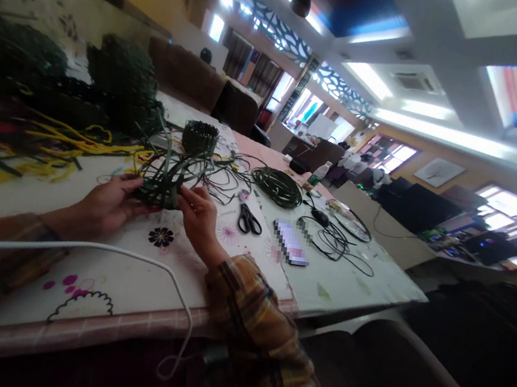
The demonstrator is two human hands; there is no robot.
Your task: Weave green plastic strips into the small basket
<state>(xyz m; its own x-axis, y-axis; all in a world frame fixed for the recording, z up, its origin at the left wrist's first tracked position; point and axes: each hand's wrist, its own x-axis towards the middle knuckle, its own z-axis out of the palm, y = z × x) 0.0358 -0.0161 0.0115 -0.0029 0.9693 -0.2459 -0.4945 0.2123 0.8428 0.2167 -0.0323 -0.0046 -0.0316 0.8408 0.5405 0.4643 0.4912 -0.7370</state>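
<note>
A partly woven basket [165, 178] of dark green flat strips is held between my two hands above the table, its loose strip ends sticking up and outward. My left hand [112, 203] grips its left side, thumb on top and fingers curled beneath. On the right side, my right hand [199, 214] pinches the woven strips between thumb and fingers. Black-handled scissors [249, 219] lie just right of my right hand. Behind the held piece stands a small finished-looking woven basket [200, 138]. A coil of dark green strip [277, 187] rests farther right.
Yellow and green strips [69, 143] spread across the table's left, before dark woven heaps [119, 77]. A phone [290, 242], black cables [333, 238] and a plastic bottle [319, 175] are to the right. A white cable [136, 256] crosses in front of my left forearm.
</note>
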